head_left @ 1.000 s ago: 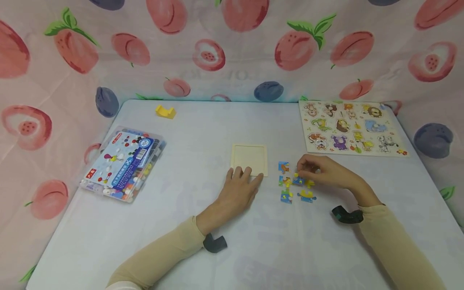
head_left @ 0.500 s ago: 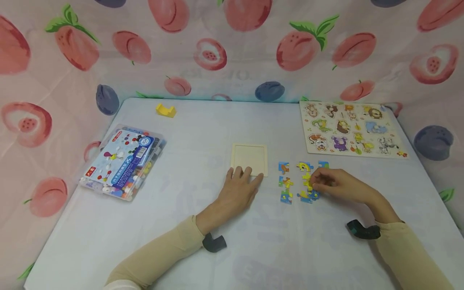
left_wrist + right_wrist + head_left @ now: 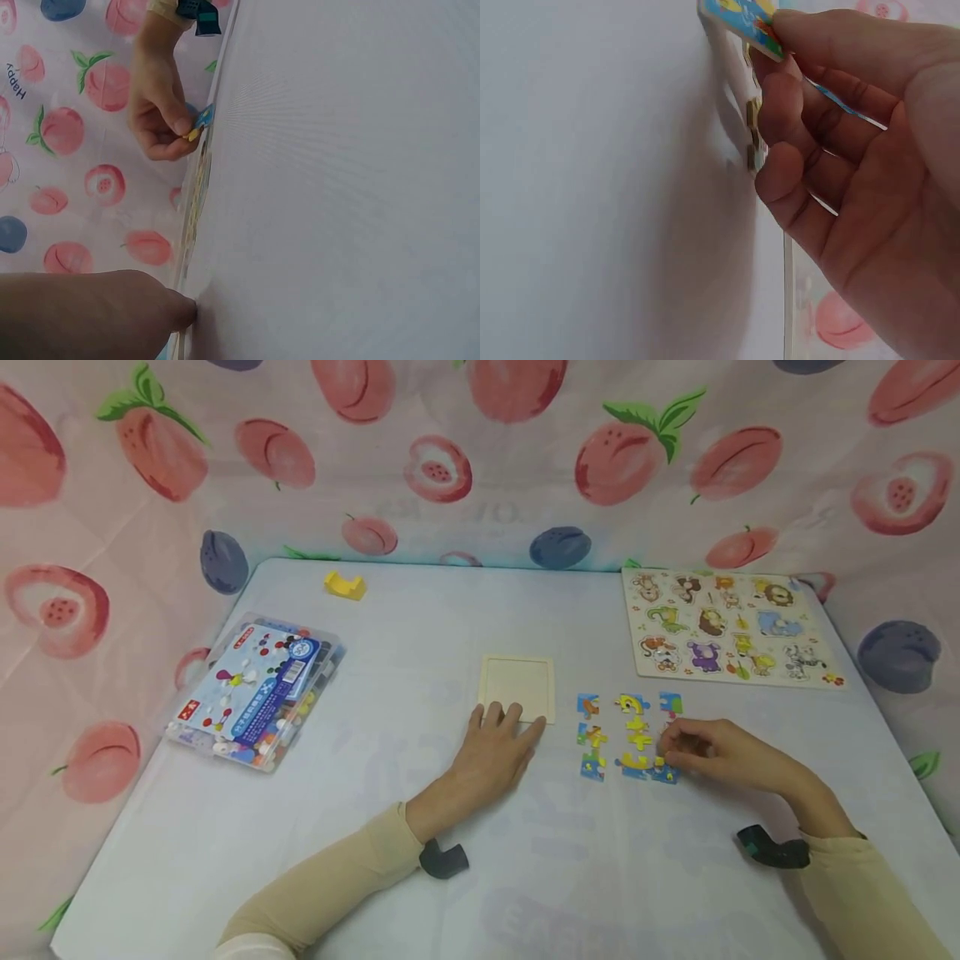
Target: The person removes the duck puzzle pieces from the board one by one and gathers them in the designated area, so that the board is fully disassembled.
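Note:
My left hand [image 3: 491,756] rests with spread fingers on the near edge of a square wooden puzzle tray [image 3: 517,681]. In the left wrist view only part of that hand [image 3: 97,315] shows. Between thumb and fingers, my right hand [image 3: 738,760] pinches a blue and yellow jigsaw piece [image 3: 663,772], seen tilted above the table in the right wrist view [image 3: 742,16]. Several jigsaw pieces lie loose to the tray's right: a left column with one piece [image 3: 592,766] nearest me, a middle column with a yellow piece [image 3: 637,733], and a blue-green piece [image 3: 671,702] at the upper right.
An animal picture board [image 3: 731,627] lies at the back right. On the left is a clear plastic case [image 3: 251,693] filled with coloured parts. A small yellow block [image 3: 345,585] sits near the table's back edge, before a fruit-print cloth [image 3: 495,485].
My right hand has moved right and toward me with the piece, from beside the middle column to the lower right of the pieces. The left hand has stayed on the tray.

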`<action>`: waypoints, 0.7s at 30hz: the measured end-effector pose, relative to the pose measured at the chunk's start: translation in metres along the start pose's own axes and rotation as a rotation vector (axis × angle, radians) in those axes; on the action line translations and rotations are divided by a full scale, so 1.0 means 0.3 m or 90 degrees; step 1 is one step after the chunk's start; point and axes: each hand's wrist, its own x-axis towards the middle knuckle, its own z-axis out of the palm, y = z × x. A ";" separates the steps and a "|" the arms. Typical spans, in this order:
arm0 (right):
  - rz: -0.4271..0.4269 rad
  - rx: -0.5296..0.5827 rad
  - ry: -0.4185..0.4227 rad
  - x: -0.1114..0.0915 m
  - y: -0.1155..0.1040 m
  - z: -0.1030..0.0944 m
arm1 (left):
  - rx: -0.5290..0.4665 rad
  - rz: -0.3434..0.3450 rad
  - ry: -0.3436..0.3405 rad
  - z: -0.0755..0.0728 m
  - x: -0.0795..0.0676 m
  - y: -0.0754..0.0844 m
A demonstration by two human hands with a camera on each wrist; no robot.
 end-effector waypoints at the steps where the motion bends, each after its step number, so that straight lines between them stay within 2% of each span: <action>1: 0.002 -0.006 0.001 -0.004 0.002 -0.001 | 0.001 0.000 -0.002 -0.001 0.000 0.000; 8: 0.017 -0.026 0.003 -0.022 0.005 -0.009 | -0.002 -0.005 -0.006 -0.003 0.004 -0.002; 14: -0.016 -0.021 0.045 -0.027 0.012 -0.006 | -0.003 -0.007 -0.009 0.000 0.007 0.000; 17: -0.016 -0.026 0.048 -0.026 0.013 0.000 | -0.002 -0.004 -0.010 0.000 0.007 0.000; 21: 0.005 -0.030 0.045 -0.026 0.015 0.004 | -0.033 0.008 -0.040 -0.002 0.003 -0.021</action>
